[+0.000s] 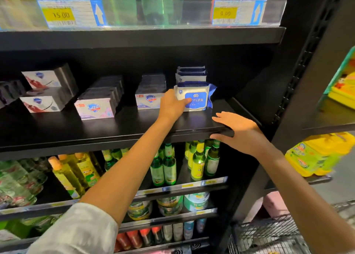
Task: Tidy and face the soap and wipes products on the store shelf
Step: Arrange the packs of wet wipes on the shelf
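Left hand (173,105) grips the front wipes pack (194,97) – thumb across its label, fingers curled behind (more packs lined up behind it) – on the black shelf (119,127), just right of the nearest soap box (148,100). Right hand (237,132) lies open, fingers spread, on the shelf's front edge, holding nothing, right of the pack.

Upright blue-and-white wipes pack (194,98) fronts its row, beside boxed soap bars (148,100).
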The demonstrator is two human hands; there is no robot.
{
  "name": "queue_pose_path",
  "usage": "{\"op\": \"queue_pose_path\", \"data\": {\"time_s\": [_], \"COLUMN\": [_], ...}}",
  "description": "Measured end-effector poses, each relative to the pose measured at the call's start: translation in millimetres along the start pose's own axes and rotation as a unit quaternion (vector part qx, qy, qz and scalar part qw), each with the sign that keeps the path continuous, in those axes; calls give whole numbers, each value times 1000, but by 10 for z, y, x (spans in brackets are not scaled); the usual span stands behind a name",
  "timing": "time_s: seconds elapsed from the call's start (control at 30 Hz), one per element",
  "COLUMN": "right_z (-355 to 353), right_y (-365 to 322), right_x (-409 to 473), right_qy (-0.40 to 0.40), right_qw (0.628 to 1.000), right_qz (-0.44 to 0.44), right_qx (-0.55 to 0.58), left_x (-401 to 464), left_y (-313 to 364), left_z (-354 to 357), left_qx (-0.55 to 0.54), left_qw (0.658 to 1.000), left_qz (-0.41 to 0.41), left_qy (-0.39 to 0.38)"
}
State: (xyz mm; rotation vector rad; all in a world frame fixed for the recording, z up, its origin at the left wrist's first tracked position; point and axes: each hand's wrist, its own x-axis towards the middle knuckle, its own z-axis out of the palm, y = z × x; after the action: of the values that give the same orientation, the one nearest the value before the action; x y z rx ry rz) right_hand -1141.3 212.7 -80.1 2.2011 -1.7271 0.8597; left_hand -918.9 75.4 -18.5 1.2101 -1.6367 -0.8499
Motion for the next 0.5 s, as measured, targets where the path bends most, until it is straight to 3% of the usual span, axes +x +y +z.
{"op": "queue_pose_path", "data": {"time_s": [0.17,0.3,0.5], "right_z": [-4,-74,-98], "right_y": [20,-11,-40], "right_x": [33,60,77], "right_qy": [-11,-72,-104], "right_qw": [1000,996,991], "right_qz": [8,50,81], "right_qx": [9,-12,-20], "left_x": [271,413,460], "left_y": [-45,-62,-52], "left_z": [206,286,314], "left_qx": [-18,-22,-12], "left_qw": [999,998,999], "left_qz": [-34,-55,-32], "left_qy": [5,5,6]}}
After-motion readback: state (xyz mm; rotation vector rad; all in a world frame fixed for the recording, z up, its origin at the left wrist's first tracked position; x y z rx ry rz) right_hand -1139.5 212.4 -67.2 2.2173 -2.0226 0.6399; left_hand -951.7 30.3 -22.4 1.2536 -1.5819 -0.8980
